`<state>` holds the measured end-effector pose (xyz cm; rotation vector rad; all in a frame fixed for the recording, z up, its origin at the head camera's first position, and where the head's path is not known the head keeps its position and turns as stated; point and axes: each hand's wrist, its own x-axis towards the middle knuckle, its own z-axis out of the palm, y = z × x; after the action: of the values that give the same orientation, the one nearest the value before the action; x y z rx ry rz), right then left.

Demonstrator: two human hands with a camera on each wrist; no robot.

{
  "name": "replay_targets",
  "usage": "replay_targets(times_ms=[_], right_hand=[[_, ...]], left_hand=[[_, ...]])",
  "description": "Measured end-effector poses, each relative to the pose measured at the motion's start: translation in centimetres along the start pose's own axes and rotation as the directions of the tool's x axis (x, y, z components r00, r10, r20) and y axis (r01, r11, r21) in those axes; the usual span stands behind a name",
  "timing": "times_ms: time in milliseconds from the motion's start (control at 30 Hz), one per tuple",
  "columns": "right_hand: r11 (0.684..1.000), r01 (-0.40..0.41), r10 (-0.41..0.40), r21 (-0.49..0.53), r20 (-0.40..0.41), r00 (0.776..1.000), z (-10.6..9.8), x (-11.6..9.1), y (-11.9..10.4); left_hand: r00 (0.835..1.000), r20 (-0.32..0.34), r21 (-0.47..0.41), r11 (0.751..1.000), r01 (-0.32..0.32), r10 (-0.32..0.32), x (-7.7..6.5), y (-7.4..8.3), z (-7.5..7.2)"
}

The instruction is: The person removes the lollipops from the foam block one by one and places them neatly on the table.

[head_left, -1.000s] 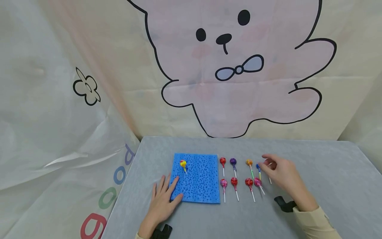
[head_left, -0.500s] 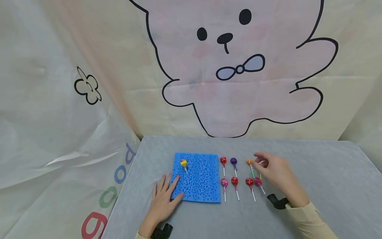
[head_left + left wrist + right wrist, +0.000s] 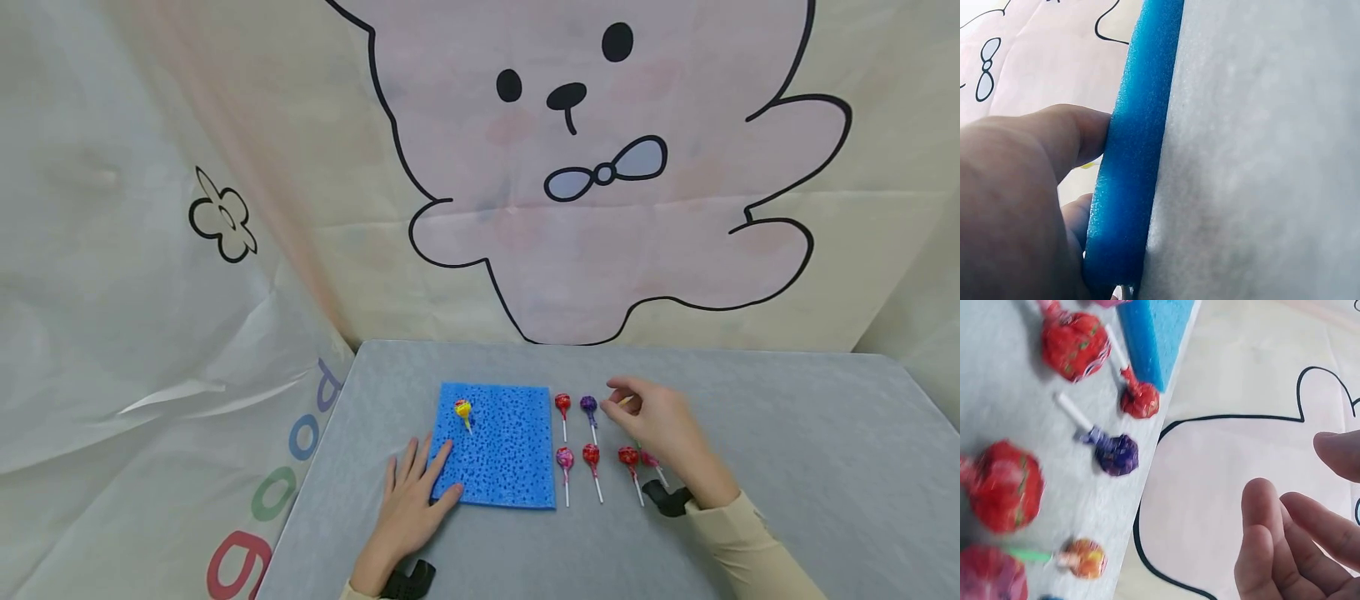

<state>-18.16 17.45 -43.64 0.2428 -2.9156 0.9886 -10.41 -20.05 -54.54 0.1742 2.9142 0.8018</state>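
Note:
My left hand [image 3: 408, 500] lies with straight, spread fingers on the lower left corner of a blue foam board [image 3: 510, 454]; in the left wrist view its thumb [image 3: 1091, 134] touches the edge of the board. A yellow lollipop [image 3: 463, 409] stands tilted in the board's upper left. My right hand [image 3: 663, 425] hovers just right of a purple lollipop [image 3: 588, 403], its thumb and fingers apart and nothing between them. Beneath it, mostly hidden in the head view, an orange lollipop [image 3: 1087, 558] with a green stick lies on the table.
Right of the board lie a red lollipop [image 3: 562, 402], a pink one [image 3: 565, 457] and another red one [image 3: 591, 455]. Under the right wrist are one more red lollipop [image 3: 628, 456] and a pink one [image 3: 649, 458]. A printed cloth [image 3: 600, 250] hangs behind the grey table [image 3: 840, 467].
My right hand has moved left, from over the blue lollipop past the orange one to beside the purple one. The left hand stays on the board.

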Motion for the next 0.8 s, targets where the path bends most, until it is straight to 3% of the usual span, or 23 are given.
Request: replay_targets(times_ms=[133,567,800], right_hand=[[1.0,-0.004,0.003,0.029,0.022,1.0,0.6,0.3,-0.8],[0.987,0.091,-0.094,0.132,0.019,0.995,3.6,1.1,-3.5],[0.982,0.134,-0.138,0.133,0.021,0.99,5.3,1.4,-4.9]], left_hand=[[1.0,0.001,0.002,1.0,0.003,-0.003,0.0,0.0,0.0],[1.0,-0.005,0.007,1.0,0.0,0.0,0.0,0.0,0.0],[1.0,-0.003,0.013,1.0,0.005,-0.005,0.0,0.1,0.0]])
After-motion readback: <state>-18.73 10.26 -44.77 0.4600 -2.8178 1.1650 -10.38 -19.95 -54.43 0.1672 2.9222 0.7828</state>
